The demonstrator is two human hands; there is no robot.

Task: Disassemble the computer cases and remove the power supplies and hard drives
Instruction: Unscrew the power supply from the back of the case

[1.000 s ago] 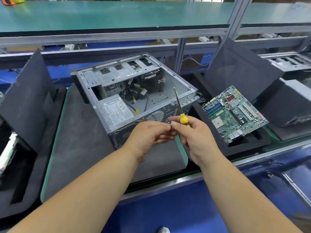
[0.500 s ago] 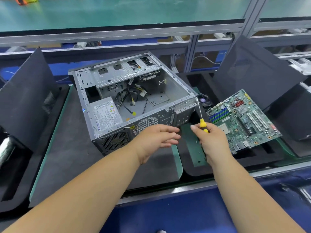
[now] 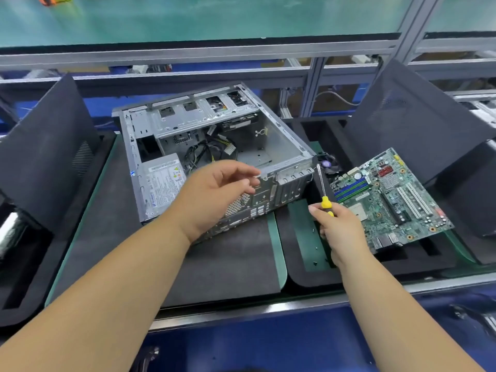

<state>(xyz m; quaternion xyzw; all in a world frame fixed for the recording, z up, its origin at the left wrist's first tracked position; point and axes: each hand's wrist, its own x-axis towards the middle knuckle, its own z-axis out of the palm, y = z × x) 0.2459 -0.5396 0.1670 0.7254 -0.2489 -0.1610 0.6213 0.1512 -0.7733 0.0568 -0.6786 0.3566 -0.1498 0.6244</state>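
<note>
From the head view, the computer case [image 3: 214, 157] is lying open-side up on the dark foam mat [image 3: 228, 264] of the worktop, and it is sitting a touch more square to the person than a second ago. The power supply [image 3: 163, 181] is sitting in the case's near-left corner, label facing up, with a bundle of cables [image 3: 206, 154] trailing beside it. The drive cage [image 3: 204, 114] is running along the far wall; I cannot tell whether a hard drive is in it.

The left hand [image 3: 212, 194] is hovering over the case's rear panel, fingers loosely spread and holding nothing. A second ago it was up against the other hand at the tool's handle; now the two are well apart. The right hand [image 3: 338, 229] is gripping the yellow-handled screwdriver [image 3: 323, 189], shaft pointing up and away, just beside the case's near-right corner, having swung out to the right.

The motherboard [image 3: 389, 200] is resting tilted on the foam tray to the right, already out of the case, and a few small loose screws [image 3: 314, 245] are lying on the green strip under the right wrist.

So the hands are separating and, by my reading, the power supply's rear fixings are coming next.
</note>
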